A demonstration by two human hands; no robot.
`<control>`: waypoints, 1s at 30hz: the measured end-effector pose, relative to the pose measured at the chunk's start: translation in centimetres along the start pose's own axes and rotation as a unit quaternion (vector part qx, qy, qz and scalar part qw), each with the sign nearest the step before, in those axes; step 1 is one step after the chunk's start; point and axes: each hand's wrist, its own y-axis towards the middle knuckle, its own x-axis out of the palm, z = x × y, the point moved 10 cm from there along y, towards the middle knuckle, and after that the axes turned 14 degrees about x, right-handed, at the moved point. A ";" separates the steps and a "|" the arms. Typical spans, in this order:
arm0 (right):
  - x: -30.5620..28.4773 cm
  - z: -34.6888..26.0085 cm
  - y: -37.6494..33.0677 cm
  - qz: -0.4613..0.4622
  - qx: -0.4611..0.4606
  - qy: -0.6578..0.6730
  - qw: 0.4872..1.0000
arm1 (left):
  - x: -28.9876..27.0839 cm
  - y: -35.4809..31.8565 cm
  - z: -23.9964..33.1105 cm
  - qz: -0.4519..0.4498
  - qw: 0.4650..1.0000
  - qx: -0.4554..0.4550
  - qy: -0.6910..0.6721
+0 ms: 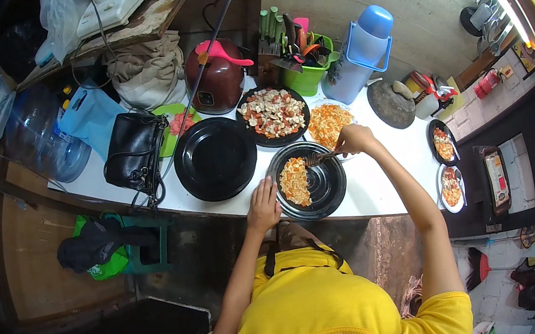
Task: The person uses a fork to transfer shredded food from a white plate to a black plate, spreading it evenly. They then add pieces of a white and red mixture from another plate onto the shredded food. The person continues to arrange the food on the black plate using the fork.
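Observation:
A black round plate (328,189) lies near the table's front edge. On its left half is a mound of orange-and-white rice-like food (295,183). My left hand (263,205) rests at the plate's left rim, fingers stretched out and close together. In my right hand (354,141) is a metal fork (321,157), its head at the food's upper right edge. Just behind is a white plate of similar orange-and-white food (330,124). A dark plate of chopped pale and reddish pieces (272,114) sits to the left of that one.
Empty black plates (216,158) and a black handbag (135,150) lie on the left. Behind stand a maroon rice cooker (213,80), a green utensil basket (304,81) and a blue-lidded jug (361,55). At the right are a stone mortar (390,105) and two served plates (452,188).

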 end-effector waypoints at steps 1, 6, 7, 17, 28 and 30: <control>-0.6 -0.1 -0.3 0.026 -0.006 -0.016 1.000 | -0.1 0.0 0.1 0.002 1.000 0.000 0.002; -2.0 -1.5 -2.4 0.049 -0.034 0.045 0.997 | -0.7 -0.1 0.0 0.021 1.000 -0.001 0.003; -1.4 -1.6 -2.3 0.021 -0.046 0.081 0.995 | -0.8 0.0 0.1 0.025 1.000 0.000 0.003; 3.7 -2.0 -0.1 -0.150 -0.072 0.305 0.938 | -0.7 0.0 0.1 0.028 1.000 0.005 0.007; 5.2 -0.9 -0.2 -0.161 -0.046 0.313 0.935 | -1.1 0.2 0.2 0.033 0.999 0.007 0.011; 4.7 -1.8 -0.9 -0.148 -0.062 0.302 0.940 | -1.2 0.3 0.3 0.037 0.999 0.010 0.013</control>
